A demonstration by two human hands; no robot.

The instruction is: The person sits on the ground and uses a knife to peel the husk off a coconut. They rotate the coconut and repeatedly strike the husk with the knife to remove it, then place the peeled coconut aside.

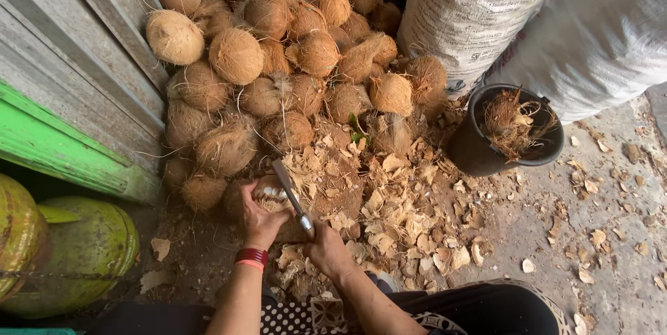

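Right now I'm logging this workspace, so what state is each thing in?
Left hand: gripping the brown husked coconut, partly chipped to white.
Right hand: closed on the metal-bladed knife, blade against that coconut.
Black plastic bucket: upright, holding fibre.
Pile of whole brown coconuts: stacked, unopened.

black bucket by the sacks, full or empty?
Partly filled. The black bucket stands upright with a clump of brown coconut husk fibre showing inside, its top about level with the rim.
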